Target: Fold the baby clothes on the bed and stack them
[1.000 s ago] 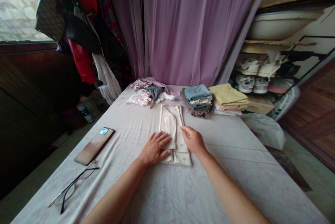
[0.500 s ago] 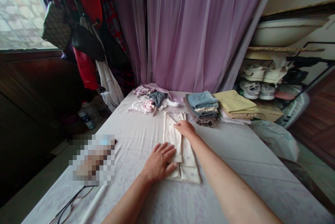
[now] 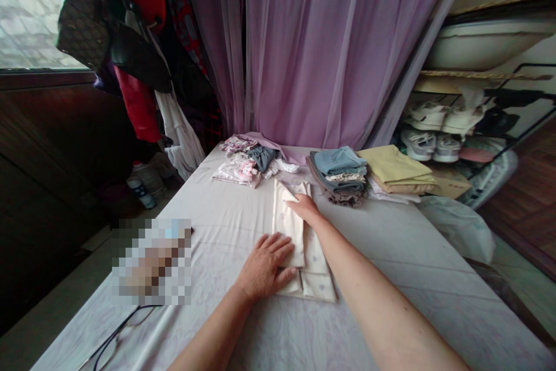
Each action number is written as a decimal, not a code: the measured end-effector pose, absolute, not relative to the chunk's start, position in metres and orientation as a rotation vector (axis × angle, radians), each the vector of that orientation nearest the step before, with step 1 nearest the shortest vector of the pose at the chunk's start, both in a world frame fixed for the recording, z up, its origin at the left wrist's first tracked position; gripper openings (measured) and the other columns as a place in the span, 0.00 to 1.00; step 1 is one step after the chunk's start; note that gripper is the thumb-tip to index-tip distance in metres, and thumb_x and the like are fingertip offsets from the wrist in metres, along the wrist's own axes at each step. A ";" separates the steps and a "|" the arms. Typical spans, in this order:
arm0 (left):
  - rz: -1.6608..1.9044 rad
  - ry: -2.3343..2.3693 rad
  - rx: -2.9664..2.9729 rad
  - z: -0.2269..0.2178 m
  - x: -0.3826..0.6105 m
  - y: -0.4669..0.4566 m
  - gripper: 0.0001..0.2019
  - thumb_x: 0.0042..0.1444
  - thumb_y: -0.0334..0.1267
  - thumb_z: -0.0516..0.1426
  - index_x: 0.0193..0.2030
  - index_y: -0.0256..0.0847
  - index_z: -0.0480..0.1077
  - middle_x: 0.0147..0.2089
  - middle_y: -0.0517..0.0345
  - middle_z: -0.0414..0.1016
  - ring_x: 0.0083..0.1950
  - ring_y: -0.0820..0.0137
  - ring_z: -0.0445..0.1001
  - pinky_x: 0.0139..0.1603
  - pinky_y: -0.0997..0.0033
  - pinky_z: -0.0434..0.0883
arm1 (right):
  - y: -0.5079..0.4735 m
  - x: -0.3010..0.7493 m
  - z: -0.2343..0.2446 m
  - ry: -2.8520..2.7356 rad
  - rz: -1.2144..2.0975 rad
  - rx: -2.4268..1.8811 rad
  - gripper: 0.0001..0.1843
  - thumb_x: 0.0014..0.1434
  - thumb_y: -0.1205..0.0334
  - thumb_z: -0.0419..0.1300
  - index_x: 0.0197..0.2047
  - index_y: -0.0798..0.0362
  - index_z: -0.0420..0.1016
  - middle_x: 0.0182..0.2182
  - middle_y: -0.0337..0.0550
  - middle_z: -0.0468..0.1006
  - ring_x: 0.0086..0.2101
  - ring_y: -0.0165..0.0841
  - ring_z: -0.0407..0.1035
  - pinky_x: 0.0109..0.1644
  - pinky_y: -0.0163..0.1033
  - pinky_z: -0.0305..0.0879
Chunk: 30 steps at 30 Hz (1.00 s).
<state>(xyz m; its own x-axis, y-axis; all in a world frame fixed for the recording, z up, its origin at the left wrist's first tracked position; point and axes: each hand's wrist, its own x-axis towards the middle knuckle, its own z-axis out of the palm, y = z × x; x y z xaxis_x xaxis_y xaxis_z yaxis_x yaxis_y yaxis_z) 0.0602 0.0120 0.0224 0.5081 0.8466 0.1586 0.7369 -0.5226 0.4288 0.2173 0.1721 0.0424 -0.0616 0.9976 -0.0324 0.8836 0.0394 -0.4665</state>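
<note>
Partly beneath the flat, spread left hand [image 3: 267, 265], the folded cream printed-cloth garment [image 3: 309, 255] is pressed, its upper flap [image 3: 282, 206] now pinched by the inward-shifted right hand [image 3: 306, 209], so both ends are held.

Holds the left hand [image 3: 267, 265] flat and palm down, with fingers slightly spread and thumb angled apart. Reaches farther forward with the right hand [image 3: 305, 208], turned leftward, fingertips drawn into a pinch. Extends the bare left forearm [image 3: 217, 323] and right forearm [image 3: 369, 278] inward, converging.
</note>
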 end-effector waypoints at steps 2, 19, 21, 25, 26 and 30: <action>0.501 1.327 2.450 0.022 0.060 0.012 0.29 0.63 0.57 0.49 0.67 0.47 0.61 0.68 0.54 0.62 0.71 0.56 0.54 0.70 0.46 0.51 | 0.169 0.216 0.044 -2.067 0.476 -1.935 0.14 0.59 0.52 0.57 0.39 0.52 0.78 0.37 0.48 0.81 0.40 0.39 0.74 0.39 0.36 0.63; 0.473 1.304 2.496 0.020 0.059 0.012 0.24 0.64 0.57 0.47 0.64 0.56 0.64 0.69 0.59 0.61 0.71 0.53 0.54 0.68 0.44 0.52 | 0.152 0.218 0.026 -2.707 0.178 -1.474 0.27 0.68 0.57 0.44 0.69 0.47 0.57 0.69 0.45 0.54 0.67 0.37 0.46 0.68 0.54 0.41; 0.469 1.300 2.494 0.021 0.059 0.012 0.25 0.64 0.57 0.47 0.64 0.56 0.64 0.69 0.58 0.61 0.71 0.53 0.54 0.68 0.43 0.52 | 0.155 0.215 0.025 -2.710 0.205 -1.532 0.28 0.68 0.55 0.42 0.69 0.48 0.55 0.70 0.46 0.52 0.68 0.37 0.44 0.68 0.56 0.41; 0.470 1.296 2.493 0.022 0.059 0.012 0.25 0.64 0.56 0.48 0.65 0.55 0.64 0.69 0.57 0.61 0.71 0.53 0.54 0.69 0.44 0.51 | 0.166 0.211 0.026 -2.700 0.202 -1.536 0.28 0.68 0.53 0.43 0.69 0.47 0.56 0.70 0.45 0.52 0.68 0.38 0.44 0.68 0.57 0.41; 0.465 1.295 2.495 0.022 0.059 0.012 0.25 0.64 0.56 0.48 0.65 0.55 0.64 0.69 0.57 0.61 0.71 0.53 0.53 0.69 0.45 0.51 | 0.168 0.211 0.026 -2.696 0.198 -1.533 0.28 0.68 0.53 0.43 0.68 0.47 0.57 0.70 0.46 0.52 0.67 0.38 0.45 0.68 0.57 0.41; 0.452 1.304 2.503 0.022 0.059 0.011 0.25 0.64 0.56 0.49 0.65 0.56 0.63 0.70 0.59 0.60 0.71 0.54 0.54 0.69 0.45 0.51 | 0.176 0.209 0.022 -2.674 0.162 -1.546 0.27 0.68 0.52 0.44 0.68 0.47 0.58 0.69 0.47 0.54 0.67 0.39 0.47 0.68 0.57 0.41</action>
